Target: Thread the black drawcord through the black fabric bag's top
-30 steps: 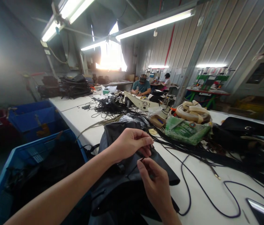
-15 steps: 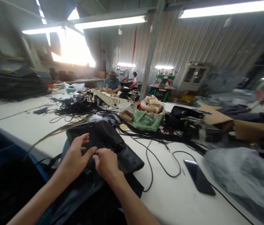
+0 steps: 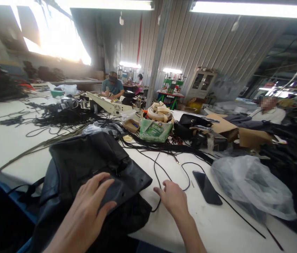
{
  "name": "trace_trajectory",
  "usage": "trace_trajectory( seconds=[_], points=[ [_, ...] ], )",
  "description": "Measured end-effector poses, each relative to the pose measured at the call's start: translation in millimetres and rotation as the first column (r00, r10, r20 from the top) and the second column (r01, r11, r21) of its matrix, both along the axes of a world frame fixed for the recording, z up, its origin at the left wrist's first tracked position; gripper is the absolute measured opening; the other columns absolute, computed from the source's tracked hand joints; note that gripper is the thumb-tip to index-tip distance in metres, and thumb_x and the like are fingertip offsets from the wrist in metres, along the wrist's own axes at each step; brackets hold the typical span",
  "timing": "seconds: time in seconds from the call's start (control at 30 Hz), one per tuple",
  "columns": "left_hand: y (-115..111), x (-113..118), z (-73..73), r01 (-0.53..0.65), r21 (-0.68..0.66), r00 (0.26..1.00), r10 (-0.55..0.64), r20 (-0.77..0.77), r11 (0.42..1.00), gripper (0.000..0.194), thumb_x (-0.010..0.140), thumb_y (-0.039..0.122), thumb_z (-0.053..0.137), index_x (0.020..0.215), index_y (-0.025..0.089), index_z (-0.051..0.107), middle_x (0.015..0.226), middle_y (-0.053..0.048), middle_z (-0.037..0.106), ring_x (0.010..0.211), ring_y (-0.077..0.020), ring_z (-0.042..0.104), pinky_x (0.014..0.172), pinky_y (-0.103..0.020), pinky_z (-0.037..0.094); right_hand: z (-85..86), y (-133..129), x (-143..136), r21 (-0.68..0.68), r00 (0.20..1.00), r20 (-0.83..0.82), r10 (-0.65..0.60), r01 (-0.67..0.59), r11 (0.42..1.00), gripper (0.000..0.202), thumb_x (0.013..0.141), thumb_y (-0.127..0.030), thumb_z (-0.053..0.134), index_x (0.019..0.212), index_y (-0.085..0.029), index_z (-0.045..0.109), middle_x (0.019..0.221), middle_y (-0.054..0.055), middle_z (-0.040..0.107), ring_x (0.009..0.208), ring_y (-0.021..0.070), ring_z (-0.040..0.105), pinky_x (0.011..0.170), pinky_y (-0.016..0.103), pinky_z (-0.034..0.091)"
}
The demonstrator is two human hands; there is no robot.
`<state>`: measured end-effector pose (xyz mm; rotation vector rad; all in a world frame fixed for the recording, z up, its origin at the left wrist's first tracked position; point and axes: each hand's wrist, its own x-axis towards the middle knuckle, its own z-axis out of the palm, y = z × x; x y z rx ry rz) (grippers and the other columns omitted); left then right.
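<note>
A black bag (image 3: pixel 82 151), smooth and leather-like, lies at the table's near edge; its flap (image 3: pixel 132 179) has small dark holes. My left hand (image 3: pixel 87 200) rests over the front of the bag, fingers spread and thumb apart, holding nothing visible. To the right of the flap, my right hand (image 3: pixel 175 198) is low over the white table with its fingers curled in. A thin dark cord (image 3: pixel 156 168) passes beside its thumb. The palm side is hidden, so whatever those fingers may hold does not show.
Right of my right hand lie a phone (image 3: pixel 206 187) and a clear plastic bag (image 3: pixel 253 186). Behind the black bag stand a green tub (image 3: pixel 156 131) of rolled straps and a small cardboard box (image 3: pixel 131 125). Tangled black cords (image 3: pixel 59 114) spread leftward. Co-workers sit farther back.
Both hands were together at the black bag. My right hand has moved right, off the bag, toward the cord; my left has come lower over the flap. The view has turned right.
</note>
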<state>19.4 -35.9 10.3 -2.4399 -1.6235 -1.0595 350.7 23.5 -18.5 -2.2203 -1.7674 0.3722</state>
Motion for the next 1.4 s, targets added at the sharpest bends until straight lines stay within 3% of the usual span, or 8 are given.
trace_trajectory(
  seconds=[0.27,0.53,0.7,0.87,1.03,1.13,1.23,1.4],
  points=[
    [7,28,16.4,0.244,-0.178,0.931,-0.282,-0.231,0.953,0.039,0.094,0.006,0.053,0.123,0.023,0.072,0.145,-0.014,0.069,0.134,-0.0322,0.063,0.111,-0.049,0.052,-21.0,12,3,-0.048,0.993,-0.104,0.06,-0.066,0.997,0.015,0.091,-0.022,0.071,0.085,-0.023,0.084,0.093,0.009,0.084,0.09,0.0269,0.076,0.07,0.033,0.042],
    [12,22,36.1,0.193,-0.005,0.884,-0.176,-0.433,0.981,0.047,0.095,-0.001,0.047,0.133,0.016,0.069,0.137,-0.013,0.074,0.113,-0.0282,0.07,0.097,-0.043,0.051,-17.7,18,15,0.107,0.937,-0.348,0.021,0.017,0.994,0.018,0.088,-0.026,0.066,0.073,-0.019,0.073,0.076,0.011,0.077,0.076,0.0275,0.071,0.07,0.036,0.047],
    [18,22,34.9,0.121,0.095,0.853,-0.055,-0.52,0.988,0.045,0.098,-0.003,0.046,0.131,0.014,0.071,0.134,-0.013,0.074,0.106,-0.0282,0.071,0.096,-0.044,0.051,8.6,19,21,0.305,0.751,-0.65,0.118,0.115,0.945,0.045,0.1,-0.058,0.058,0.112,-0.017,0.07,0.09,0.008,0.077,0.066,0.0195,0.065,0.061,0.032,0.052],
    [14,25,30.9,0.178,0.017,0.908,-0.157,-0.388,0.984,0.045,0.094,0.0,0.043,0.114,0.022,0.076,0.124,-0.012,0.073,0.099,-0.0269,0.071,0.088,-0.042,0.057,50.6,17,27,0.417,0.298,-0.899,0.32,0.362,0.834,0.044,0.086,-0.048,0.083,0.118,-0.019,0.071,0.097,0.006,0.072,0.059,0.0117,0.05,0.052,0.027,0.043],
    [3,38,28.4,0.198,-0.199,0.979,-0.204,-0.011,0.96,0.031,0.101,0.022,0.06,0.123,0.033,0.079,0.137,-0.011,0.071,0.121,-0.033,0.07,0.106,-0.049,0.059,78.1,-10,24,0.51,0.311,-0.85,0.426,0.279,0.814,0.032,0.095,-0.045,0.08,0.115,-0.021,0.077,0.103,0.008,0.073,0.066,0.0144,0.054,0.058,0.03,0.05],
    [10,56,40.0,0.267,-0.474,0.903,-0.046,0.427,0.839,0.044,0.109,0.059,0.053,0.122,0.029,0.082,0.132,-0.012,0.077,0.124,-0.0346,0.071,0.11,-0.049,0.057,90.6,-37,4,0.609,0.422,-0.748,0.512,0.13,0.783,0.021,0.103,-0.041,0.073,0.112,-0.023,0.077,0.101,0.008,0.074,0.078,0.0194,0.063,0.07,0.031,0.056],
    [25,77,60.8,0.586,-0.622,0.634,0.184,0.751,0.52,0.086,0.104,0.085,0.034,0.12,0.018,0.085,0.12,-0.018,0.083,0.113,-0.0341,0.077,0.102,-0.046,0.06,95.5,-61,-28,0.68,0.425,-0.613,0.666,-0.146,0.718,0.01,0.104,-0.028,0.066,0.101,-0.024,0.075,0.093,0.005,0.073,0.087,0.0219,0.07,0.081,0.032,0.059],
    [35,104,97.5,0.821,-0.5,0.41,0.324,0.853,0.276,0.06,0.092,0.064,0.084,0.124,0.013,0.083,0.118,-0.02,0.084,0.105,-0.0253,0.079,0.088,-0.028,0.06,69.3,-78,-71,0.761,0.378,-0.433,0.818,-0.333,0.556,0.025,0.086,-0.009,0.057,0.096,-0.026,0.074,0.091,0.001,0.075,0.079,0.0168,0.072,0.073,0.024,0.056]
  ],
)
